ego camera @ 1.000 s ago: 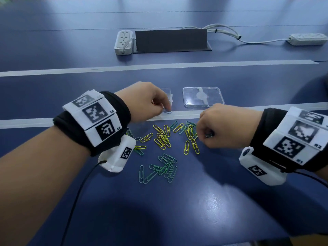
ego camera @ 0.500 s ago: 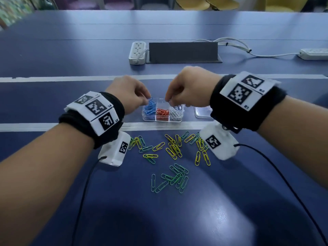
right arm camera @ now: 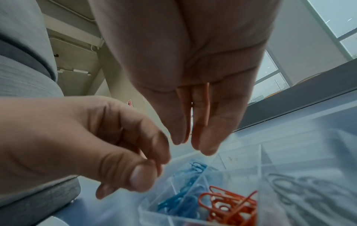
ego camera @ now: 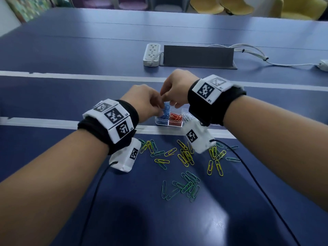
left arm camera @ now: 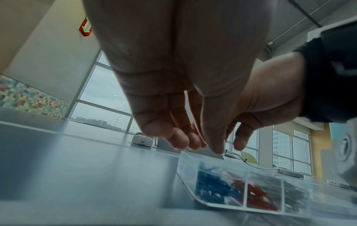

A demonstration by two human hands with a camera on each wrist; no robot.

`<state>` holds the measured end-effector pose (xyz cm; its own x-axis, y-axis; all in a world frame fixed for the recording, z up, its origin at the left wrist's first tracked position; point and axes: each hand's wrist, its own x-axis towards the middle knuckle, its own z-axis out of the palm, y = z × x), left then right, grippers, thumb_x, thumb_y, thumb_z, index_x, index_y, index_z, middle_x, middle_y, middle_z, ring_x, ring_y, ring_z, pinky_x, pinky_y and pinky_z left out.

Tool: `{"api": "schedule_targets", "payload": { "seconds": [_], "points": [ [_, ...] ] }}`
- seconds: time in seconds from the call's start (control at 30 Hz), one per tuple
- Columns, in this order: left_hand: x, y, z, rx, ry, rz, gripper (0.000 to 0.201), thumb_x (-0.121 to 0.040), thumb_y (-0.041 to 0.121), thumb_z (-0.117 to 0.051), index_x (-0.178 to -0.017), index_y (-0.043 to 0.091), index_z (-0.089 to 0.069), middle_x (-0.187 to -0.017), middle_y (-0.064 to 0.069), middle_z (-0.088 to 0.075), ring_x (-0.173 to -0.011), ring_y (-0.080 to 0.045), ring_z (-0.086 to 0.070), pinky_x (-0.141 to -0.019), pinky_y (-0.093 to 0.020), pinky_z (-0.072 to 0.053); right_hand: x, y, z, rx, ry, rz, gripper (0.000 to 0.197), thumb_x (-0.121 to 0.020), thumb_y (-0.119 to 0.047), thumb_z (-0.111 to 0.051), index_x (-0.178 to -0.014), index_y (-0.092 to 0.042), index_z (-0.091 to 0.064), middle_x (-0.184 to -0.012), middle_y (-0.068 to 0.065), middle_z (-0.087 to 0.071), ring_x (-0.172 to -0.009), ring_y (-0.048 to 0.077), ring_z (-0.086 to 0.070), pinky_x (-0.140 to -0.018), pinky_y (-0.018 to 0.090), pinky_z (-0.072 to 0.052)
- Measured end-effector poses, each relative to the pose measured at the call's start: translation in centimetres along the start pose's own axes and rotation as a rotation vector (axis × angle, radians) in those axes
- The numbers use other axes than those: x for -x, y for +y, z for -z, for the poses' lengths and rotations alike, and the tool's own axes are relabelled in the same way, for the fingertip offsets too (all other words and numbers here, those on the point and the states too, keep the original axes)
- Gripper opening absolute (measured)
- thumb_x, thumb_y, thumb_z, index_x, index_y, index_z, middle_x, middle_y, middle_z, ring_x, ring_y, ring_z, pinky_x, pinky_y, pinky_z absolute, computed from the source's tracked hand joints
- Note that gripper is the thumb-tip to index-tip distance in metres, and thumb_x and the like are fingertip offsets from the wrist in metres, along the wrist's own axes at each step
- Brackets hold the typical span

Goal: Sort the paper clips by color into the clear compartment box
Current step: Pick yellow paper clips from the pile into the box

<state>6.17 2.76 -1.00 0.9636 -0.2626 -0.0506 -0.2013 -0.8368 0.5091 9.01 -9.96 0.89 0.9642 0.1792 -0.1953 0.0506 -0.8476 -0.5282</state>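
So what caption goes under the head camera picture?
Both hands above the box; yellow and green clips wait on the table.

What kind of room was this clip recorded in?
Probably an office meeting room: a long blue table with power strips and a cable cover along its middle, chairs at the far side, and big windows.

Soft daylight is admitted through the windows (left arm camera: 100, 105), and a pale sheen is laid across the near edge of the table (ego camera: 218, 221), where faint shadows of the arms are cast. Straight lines are bowed toward the edges in every view. In the wrist views the compartment box (left arm camera: 241, 191) is smeared by blur, and the left hand (right arm camera: 81, 142) is softened.
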Motion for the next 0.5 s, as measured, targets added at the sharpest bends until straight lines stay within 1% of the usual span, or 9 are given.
{"api": "schedule_targets", "payload": {
  "seconds": [0.07,0.1,0.17,0.23,0.3,0.33,0.37,0.43,0.5],
  "points": [
    [0.1,-0.3,0.2,0.016,0.021,-0.003,0.013,-0.077,0.018,-0.074,-0.09,0.018,-0.074,-0.082,0.001,-0.067,-0.06,0.001,-0.051,-0.059,-0.011,-0.037,0.2,0.3,0.1,-0.011,-0.016,-0.005,0.011,-0.081,-0.011,-0.066,-0.079,-0.02,-0.073,-0.074,0.008,-0.071,-0.078,0.024,-0.073,-0.073,0.038,-0.061],
    [0.2,-0.4,0.3,0.014,0.023,-0.001,0.012,-0.077,0.019,-0.073,-0.089,0.018,-0.073,-0.08,0.001,-0.066,-0.059,0.003,-0.05,-0.057,-0.008,-0.035,0.3,0.5,0.2,-0.006,-0.019,-0.005,0.012,-0.081,-0.011,-0.065,-0.078,-0.02,-0.072,-0.077,0.01,-0.073,-0.077,0.024,-0.073,-0.072,0.036,-0.061],
    [0.4,-0.6,0.5,-0.011,0.01,0.002,0.008,-0.078,0.021,-0.073,-0.086,0.018,-0.073,-0.075,0.004,-0.064,-0.059,0.003,-0.049,-0.058,-0.007,-0.034,0.7,0.9,0.5,0.017,-0.011,0.005,0.011,-0.081,-0.013,-0.064,-0.078,-0.02,-0.072,-0.077,0.01,-0.073,-0.071,0.022,-0.071,-0.068,0.032,-0.061],
    [0.9,-0.8,0.7,-0.055,-0.029,0.002,0.006,-0.078,0.023,-0.072,-0.083,0.02,-0.072,-0.068,0.008,-0.06,-0.06,0.0,-0.051,-0.058,-0.011,-0.036,1.2,1.2,0.7,0.052,-0.007,0.018,0.011,-0.08,-0.015,-0.063,-0.082,-0.019,-0.074,-0.07,0.006,-0.071,-0.063,0.019,-0.068,-0.064,0.029,-0.059],
    [1.5,-0.8,0.9,-0.118,-0.078,0.0,0.004,-0.078,0.024,-0.071,-0.082,0.021,-0.071,-0.068,0.009,-0.06,-0.065,-0.008,-0.054,-0.063,-0.019,-0.039,2.1,1.6,0.8,0.108,0.003,0.053,0.012,-0.08,-0.017,-0.063,-0.083,-0.021,-0.074,-0.062,-0.002,-0.066,-0.056,0.015,-0.062,-0.06,0.024,-0.054],
    [1.9,-0.9,0.9,-0.146,-0.103,0.001,0.003,-0.078,0.024,-0.071,-0.08,0.023,-0.071,-0.067,0.01,-0.06,-0.067,-0.01,-0.054,-0.065,-0.02,-0.039,2.6,1.7,0.6,0.149,0.013,0.085,0.013,-0.08,-0.018,-0.062,-0.084,-0.022,-0.074,-0.06,-0.006,-0.062,-0.058,0.013,-0.06,-0.062,0.023,-0.051],
    [2.2,-1.0,0.9,-0.17,-0.128,0.003,0.002,-0.078,0.025,-0.071,-0.079,0.024,-0.07,-0.065,0.012,-0.059,-0.067,-0.01,-0.055,-0.065,-0.02,-0.04,3.1,1.7,0.5,0.19,0.019,0.122,0.015,-0.08,-0.018,-0.062,-0.086,-0.021,-0.075,-0.062,-0.008,-0.061,-0.063,0.013,-0.058,-0.065,0.022,-0.047],
    [2.9,-1.3,0.8,-0.217,-0.173,0.019,0.003,-0.076,0.025,-0.071,-0.078,0.024,-0.07,-0.063,0.015,-0.058,-0.066,-0.008,-0.055,-0.067,-0.02,-0.043,4.2,1.7,-0.1,0.241,-0.001,0.19,0.017,-0.079,-0.017,-0.061,-0.088,-0.019,-0.076,-0.071,-0.004,-0.066,-0.072,0.014,-0.057,-0.072,0.023,-0.047],
    [3.5,-1.6,0.6,-0.259,-0.197,0.036,0.006,-0.076,0.027,-0.072,-0.081,0.025,-0.07,-0.063,0.019,-0.055,-0.074,-0.012,-0.057,-0.074,-0.022,-0.046,5.3,1.4,-0.7,0.289,-0.059,0.236,0.017,-0.078,-0.018,-0.061,-0.087,-0.019,-0.076,-0.076,-0.001,-0.068,-0.075,0.017,-0.058,-0.074,0.024,-0.049]
  ]
}}
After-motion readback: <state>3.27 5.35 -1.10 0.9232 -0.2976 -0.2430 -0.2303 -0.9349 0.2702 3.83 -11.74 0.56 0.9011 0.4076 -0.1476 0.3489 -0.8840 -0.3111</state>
